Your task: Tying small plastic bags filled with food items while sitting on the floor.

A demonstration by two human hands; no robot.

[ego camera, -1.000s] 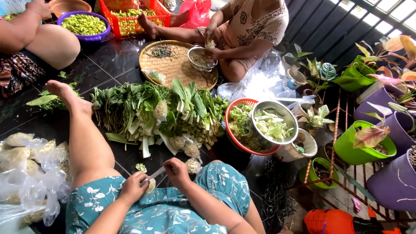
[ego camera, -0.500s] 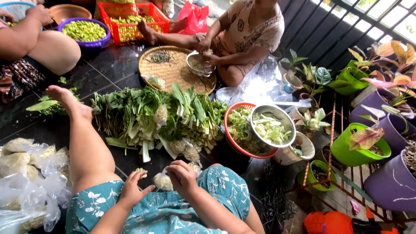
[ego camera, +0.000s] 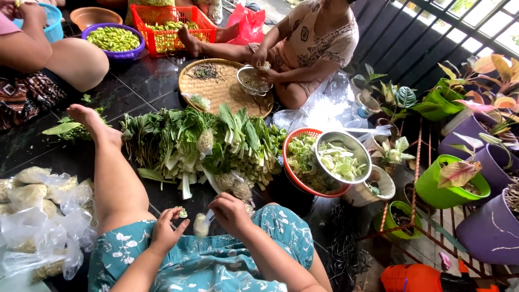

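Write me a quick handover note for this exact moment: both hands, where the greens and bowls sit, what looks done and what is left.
Left hand: open, fingers spread, holding nothing, a small green piece by its fingertips.
Right hand: grip closed on a small pale vegetable piece over the lap.
Leafy greens pile lies on the dark floor ahead, still whole.
Metal bowl of cut pale greens rests on the red basket, which also holds cut greens, to the right.
Done: those two batches. Left: the pile.
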